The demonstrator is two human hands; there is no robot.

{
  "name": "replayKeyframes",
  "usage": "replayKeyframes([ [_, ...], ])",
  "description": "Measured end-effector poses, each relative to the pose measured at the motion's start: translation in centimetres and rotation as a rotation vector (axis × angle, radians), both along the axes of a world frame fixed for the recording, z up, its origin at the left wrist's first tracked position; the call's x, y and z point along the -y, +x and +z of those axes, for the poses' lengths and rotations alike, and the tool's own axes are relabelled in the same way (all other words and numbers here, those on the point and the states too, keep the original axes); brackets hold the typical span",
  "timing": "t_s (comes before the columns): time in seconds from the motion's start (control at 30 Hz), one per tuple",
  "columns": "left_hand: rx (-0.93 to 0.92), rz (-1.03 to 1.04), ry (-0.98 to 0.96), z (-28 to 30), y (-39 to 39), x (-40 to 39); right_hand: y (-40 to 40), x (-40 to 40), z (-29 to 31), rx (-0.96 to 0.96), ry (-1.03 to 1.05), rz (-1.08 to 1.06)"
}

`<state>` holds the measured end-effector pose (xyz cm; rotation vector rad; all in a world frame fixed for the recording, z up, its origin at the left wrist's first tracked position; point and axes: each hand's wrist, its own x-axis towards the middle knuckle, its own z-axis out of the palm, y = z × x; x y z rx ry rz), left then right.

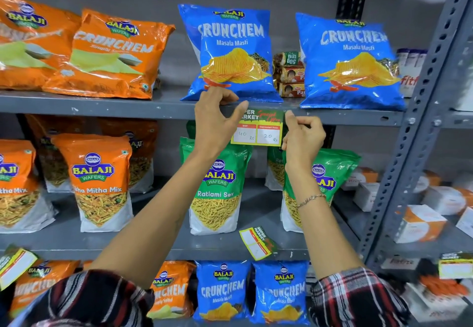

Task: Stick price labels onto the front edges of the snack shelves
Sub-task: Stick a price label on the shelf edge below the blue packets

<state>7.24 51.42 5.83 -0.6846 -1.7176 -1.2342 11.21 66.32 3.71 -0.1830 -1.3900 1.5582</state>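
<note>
The left hand (217, 119) hides the label's (257, 129) left edge; biscuit packs (289, 75) sit half behind blue bags (231, 52); far-left orange bags (23, 44) are cut off; right boxes (422, 224) blur

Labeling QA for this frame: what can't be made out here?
Head view only:
- Price label: left edge hidden by left hand, right edge by right hand; whether it has stuck to the shelf edge can't be told.
- Loose label on the lower shelf: boxes too small to read.
- Labels at bottom left and bottom right: blurred; the left one is cut by the frame edge.
- Biscuit packs: mostly hidden between the blue bags.
</note>
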Motion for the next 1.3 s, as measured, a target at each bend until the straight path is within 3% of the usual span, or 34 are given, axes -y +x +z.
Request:
replayKeyframes([
  [0.3,-0.049,0.202,-0.102,-0.7,-0.6,-2.0,-0.7,1.1,0.2,0.193,0.282,-0.314],
  [0.63,-0.115,0.085,-0.032,-1.1,-1.1,-0.1,-1.4,-0.1,0.0,0.061,0.116,-0.028],
  [0.83,-0.109,0.054,-0.072,-0.6,-0.4,1.1,-0.8,-0.9,0.3,0.068,0.215,-0.053],
  [1.1,-0.047,0.022,-0.35,-1.5,0.5,2.5,1.1,1.8,-2.0,0.049,0.444,-0.205],
  [1.3,-0.068,0.075,-0.49,-2.2,-0.1,2.9,1.8,2.5,-3.4,0.063,0.42,-0.24],
])
